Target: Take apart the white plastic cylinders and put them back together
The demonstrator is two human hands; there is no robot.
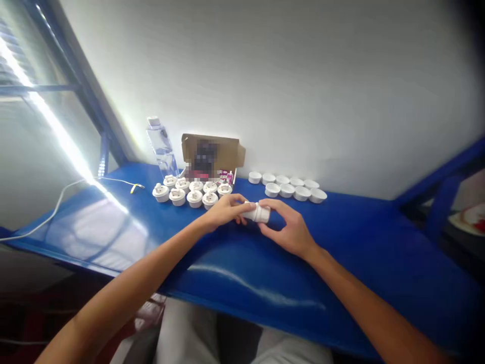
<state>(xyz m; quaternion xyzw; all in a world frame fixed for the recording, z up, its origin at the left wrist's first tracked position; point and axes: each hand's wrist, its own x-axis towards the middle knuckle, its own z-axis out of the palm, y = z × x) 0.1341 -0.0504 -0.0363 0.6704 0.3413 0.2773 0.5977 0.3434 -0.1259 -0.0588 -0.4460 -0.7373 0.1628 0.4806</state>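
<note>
A small white cylindrical plastic part (257,213) with a raised ring round its middle lies sideways between my two hands, above the blue table. My left hand (229,210) pinches its left end between thumb and fingers. Around its right end curl the thumb and fingers of my right hand (290,227). Beyond my left hand stand several white round parts with small fittings on top (195,198), set in two rows. Farther right, past my right hand, several white open cups (287,190) also form two rows. My fingers partly cover the held part.
An open cardboard box (227,149) stands against the wall with small packets inside; part of it is blurred. Left of it is a clear bottle (162,146). A white cable (62,194) crosses the left side of the blue table (242,273). Blue frame posts rise at both sides.
</note>
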